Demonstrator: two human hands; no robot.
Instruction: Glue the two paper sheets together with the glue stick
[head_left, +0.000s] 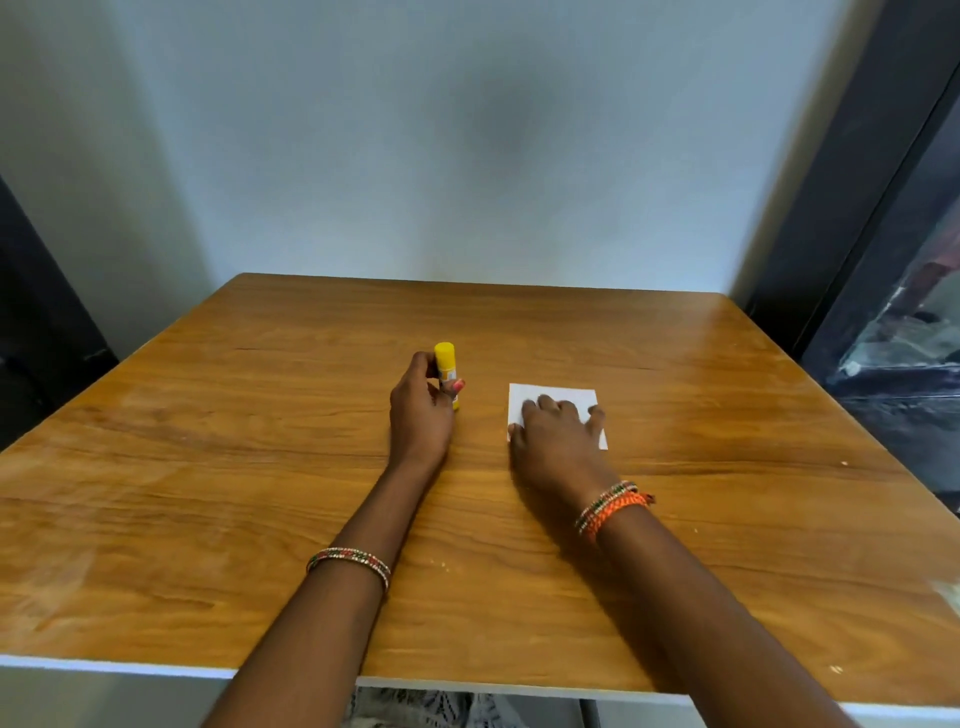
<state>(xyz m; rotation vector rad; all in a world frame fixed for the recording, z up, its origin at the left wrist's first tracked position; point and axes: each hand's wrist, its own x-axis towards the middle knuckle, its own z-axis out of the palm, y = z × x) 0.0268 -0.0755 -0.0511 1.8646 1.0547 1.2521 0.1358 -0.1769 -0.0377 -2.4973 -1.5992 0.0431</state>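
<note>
A yellow glue stick (445, 364) stands upright on the wooden table (260, 467), its cap on. My left hand (421, 410) is wrapped around its lower part. To the right lies a small white paper (556, 395) flat on the table; I cannot tell whether it is one sheet or two stacked. My right hand (558, 441) lies flat on the paper with fingers spread, covering its near half.
A pale wall stands right behind the table's far edge. A dark window frame (883, 218) runs along the right side. The table's near edge (156, 667) is white. Bangles sit on both wrists.
</note>
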